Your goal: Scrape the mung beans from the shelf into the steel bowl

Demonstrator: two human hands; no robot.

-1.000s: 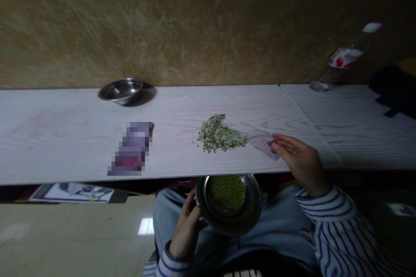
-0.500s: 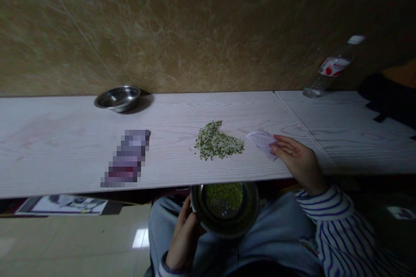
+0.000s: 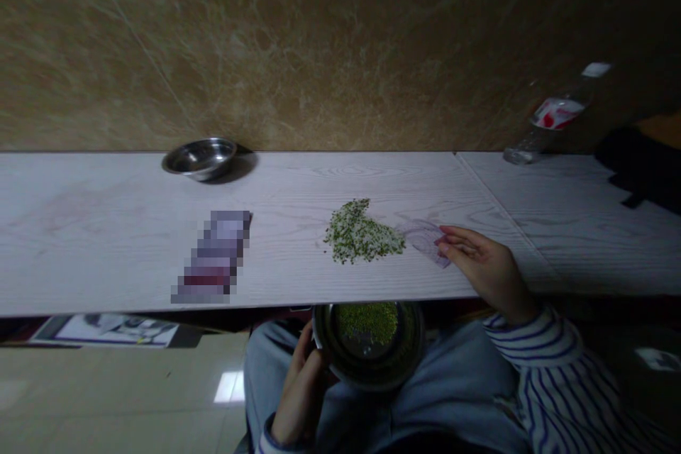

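My left hand [image 3: 304, 386] is closed on the left rim of a metal bowl [image 3: 367, 374], held above my lap just below the table edge. Small green beans [image 3: 369, 319] lie in its bottom. Between the thumb and fingers of my right hand [image 3: 484, 266] is a clear, purplish protractor [image 3: 423, 237], tilted low over the table. Its left end is at the right edge of a loose pile of mixed green beans and white grains [image 3: 359, 234]. Whether the protractor touches the table is unclear.
A second metal bowl [image 3: 199, 159] stands by the wall at the back left. Nearer lies a flat, pixelated object [image 3: 213, 255]. At the back right are a labelled plastic bottle [image 3: 556, 113] and a dark bag-like thing [image 3: 638, 163]. The whitish table [image 3: 287, 277] ends above my lap.
My right hand has moved the protractor slightly left, closer to the pile. The left hand and its bowl stay put. The view has shifted a little.
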